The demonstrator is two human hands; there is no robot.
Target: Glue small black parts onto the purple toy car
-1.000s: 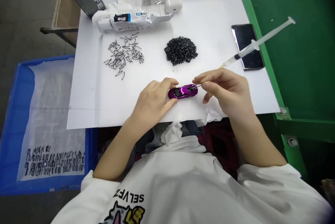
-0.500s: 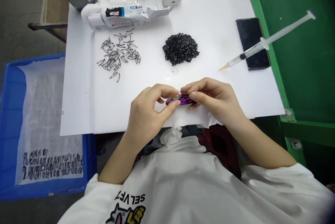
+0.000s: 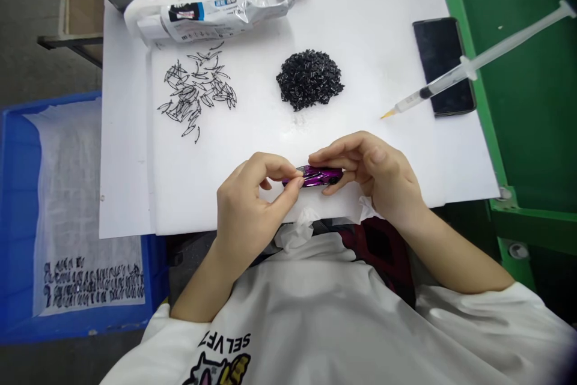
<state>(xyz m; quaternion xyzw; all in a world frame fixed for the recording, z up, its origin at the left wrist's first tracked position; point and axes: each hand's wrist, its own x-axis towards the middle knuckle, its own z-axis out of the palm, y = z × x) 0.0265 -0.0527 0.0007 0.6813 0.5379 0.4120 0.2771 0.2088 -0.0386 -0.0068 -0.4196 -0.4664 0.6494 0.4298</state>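
Fingertips of both hands pinch the small glossy purple toy car (image 3: 314,176) between them: left hand (image 3: 246,208) has thumb and forefinger closed narrow on its rear end, right hand (image 3: 376,178) has thumb under and fingers curled over the nose end. I read both as gripping the car, w/ the car held just above the near edge of the white work board (image 3: 360,72), not resting flat on it.

Step in hand, as I judge it: a fitting or pressing-in job on the car body, fingers bearing on its top (can't tell if a small part sits under them, too tiny). Next move prob. calls for a steady grip from the left and fine pressure from the right, w/o twisting the body.

Car looks metallic, shiny, low and sleek, dark windows, lying roughly left-right, about half hidden by fingers.

Farther up the board: heap of small black plastic bits (image 3: 309,78), scatter of thin black curved wire pieces (image 3: 196,93), clear syringe w/ an orange tip (image 3: 455,72) lying partly over a black phone (image 3: 444,66).
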